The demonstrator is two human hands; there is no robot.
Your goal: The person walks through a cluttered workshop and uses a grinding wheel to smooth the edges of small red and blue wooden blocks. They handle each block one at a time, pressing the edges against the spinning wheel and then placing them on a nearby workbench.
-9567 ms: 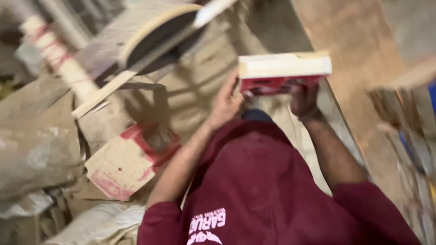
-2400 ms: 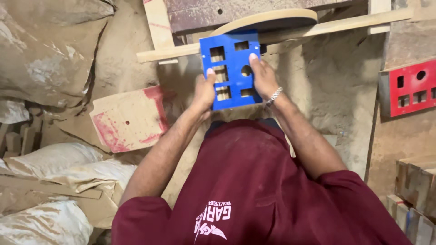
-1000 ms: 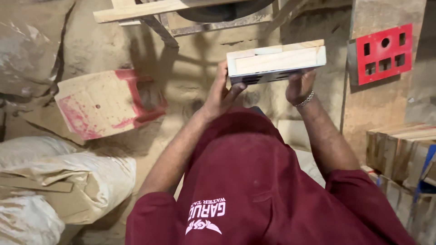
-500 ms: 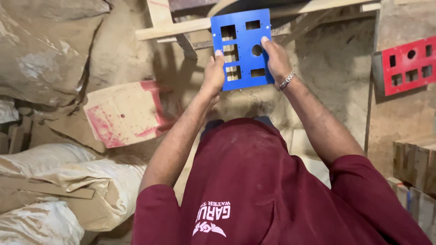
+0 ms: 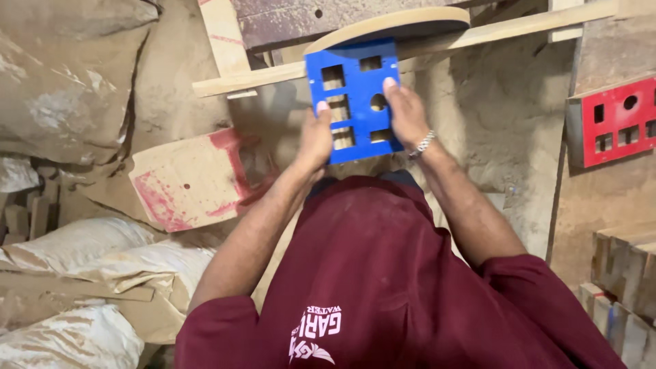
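Observation:
I hold a blue square board (image 5: 355,96) with several rectangular and round cut-outs, its flat face turned up toward me. My left hand (image 5: 316,140) grips its left edge, thumb on the blue face. My right hand (image 5: 404,113), with a metal bracelet at the wrist, grips its right side with the thumb on top. The board is out in front of my maroon shirt (image 5: 403,287), just below a round wooden disc (image 5: 389,24) on a machine frame.
A red board with similar cut-outs (image 5: 615,123) leans at the right. A red-stained wooden panel (image 5: 191,181) lies on the dusty floor at left. Sacks (image 5: 75,253) pile at lower left, and stacked wooden blocks (image 5: 625,287) stand at lower right. A wooden beam (image 5: 492,31) crosses the top.
The board was turned edge-on a second ago, then flipped so its blue face is up; since half a second ago it has come slightly lower and nearer to me.

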